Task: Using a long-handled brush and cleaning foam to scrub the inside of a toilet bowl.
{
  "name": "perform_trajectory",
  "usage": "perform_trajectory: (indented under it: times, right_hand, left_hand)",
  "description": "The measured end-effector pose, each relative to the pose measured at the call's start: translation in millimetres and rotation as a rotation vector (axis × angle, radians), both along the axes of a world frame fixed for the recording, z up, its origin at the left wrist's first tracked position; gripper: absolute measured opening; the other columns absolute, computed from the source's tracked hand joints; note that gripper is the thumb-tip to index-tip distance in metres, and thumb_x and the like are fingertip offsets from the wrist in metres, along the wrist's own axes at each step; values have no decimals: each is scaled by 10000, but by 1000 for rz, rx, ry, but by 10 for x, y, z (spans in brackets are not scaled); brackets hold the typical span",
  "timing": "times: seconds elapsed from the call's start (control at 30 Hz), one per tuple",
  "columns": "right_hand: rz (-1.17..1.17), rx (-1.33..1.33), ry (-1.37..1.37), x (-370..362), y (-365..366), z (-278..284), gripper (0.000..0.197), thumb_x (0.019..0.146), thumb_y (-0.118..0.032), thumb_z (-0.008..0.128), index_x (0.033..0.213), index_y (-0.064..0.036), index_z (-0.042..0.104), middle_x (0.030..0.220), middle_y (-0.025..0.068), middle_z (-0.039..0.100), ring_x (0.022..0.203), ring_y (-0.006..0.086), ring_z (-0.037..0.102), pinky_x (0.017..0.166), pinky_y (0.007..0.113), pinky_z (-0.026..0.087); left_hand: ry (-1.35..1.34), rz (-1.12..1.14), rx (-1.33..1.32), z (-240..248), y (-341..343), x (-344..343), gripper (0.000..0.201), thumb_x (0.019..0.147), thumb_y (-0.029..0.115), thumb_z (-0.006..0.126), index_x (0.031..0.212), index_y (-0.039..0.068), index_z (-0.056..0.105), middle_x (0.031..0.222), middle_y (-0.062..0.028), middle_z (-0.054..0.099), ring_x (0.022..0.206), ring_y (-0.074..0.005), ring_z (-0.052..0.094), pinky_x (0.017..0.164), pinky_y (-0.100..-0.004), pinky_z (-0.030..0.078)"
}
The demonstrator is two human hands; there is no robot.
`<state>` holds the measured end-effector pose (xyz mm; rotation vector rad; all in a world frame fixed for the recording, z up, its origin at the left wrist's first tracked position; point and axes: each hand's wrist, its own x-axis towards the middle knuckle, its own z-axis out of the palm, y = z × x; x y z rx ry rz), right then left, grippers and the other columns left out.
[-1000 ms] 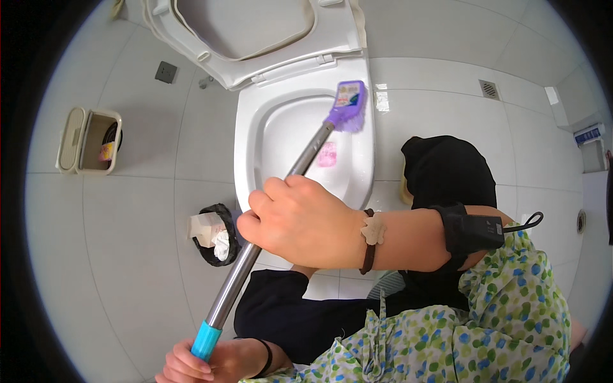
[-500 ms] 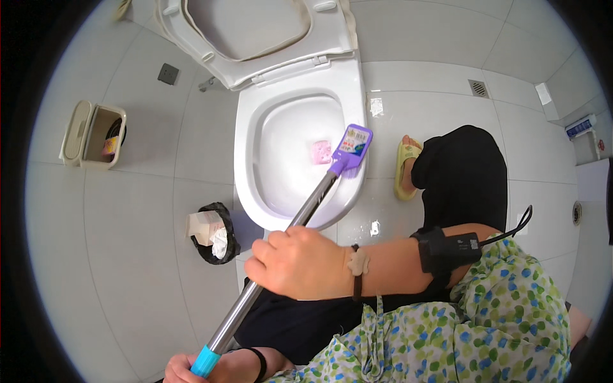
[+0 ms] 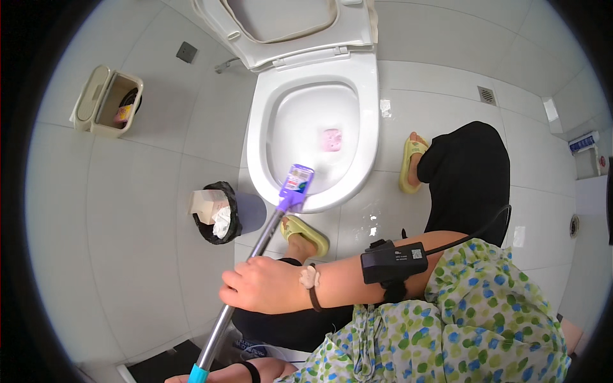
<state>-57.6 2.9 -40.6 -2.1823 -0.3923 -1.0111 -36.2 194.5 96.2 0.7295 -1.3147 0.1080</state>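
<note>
My right hand is closed around the silver pole of a long-handled brush. Its flat purple head, with a printed label, lies over the front rim of a white toilet. At the lower edge, my left hand is by the turquoise grip of the same pole. Most of that hand is cut off by the picture's edge, and its fingers barely show. Down in the toilet bowl is a pink patch; I cannot make out what it is. The toilet's lid and seat stand raised.
Left of the toilet stands a grey-purple bin with a black liner, carton and crumpled tissue. An open beige box hangs on the left wall. My feet wear yellow-green slippers. Wet spots shine on the tiles by a floor drain.
The brush head has moved from the bowl's right rim to the front rim, left and nearer me. Both hands have shifted with the pole, the left one sinking largely out of the picture.
</note>
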Motion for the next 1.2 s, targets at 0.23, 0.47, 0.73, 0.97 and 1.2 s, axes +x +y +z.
perform_trajectory:
  times: [0.23,0.47,0.73,0.97,1.2]
  right_hand:
    - [-14,-2,121,-119,-360,-33,103,709,-133,580,758,-60,526,719,62,529,695,218,585,568,321,482]
    - [-48,13,377,23,-985,-204,177,769,-157,619,859,-58,503,721,98,549,702,276,600,567,379,478]
    - [-183,286,551,363,-1441,-604,305,775,-159,625,1009,-25,482,867,150,582,731,329,605,623,415,490]
    - [-244,371,461,514,-1655,-440,166,764,-129,565,877,-38,484,786,147,578,695,321,622,560,418,486]
    - [-137,368,347,500,-1603,-260,125,788,-155,548,849,-48,524,721,143,599,613,319,620,530,407,492]
  left_hand:
    - [175,42,-52,-68,-410,18,285,916,239,425,821,-10,526,465,4,374,372,-118,360,472,-252,398]
    - [354,344,79,-531,-1440,242,458,937,514,392,834,70,445,501,11,371,417,-66,347,366,-204,336]
    - [250,523,351,-1395,-2519,744,500,922,567,351,881,72,408,529,-8,363,454,-105,352,424,-234,303]
    - [302,629,504,-1414,-2871,796,380,955,437,410,829,78,422,543,-8,356,497,-108,351,483,-237,341]
    - [234,407,408,-1154,-2791,841,331,957,330,431,825,27,445,540,-44,437,427,-102,386,421,-249,354]
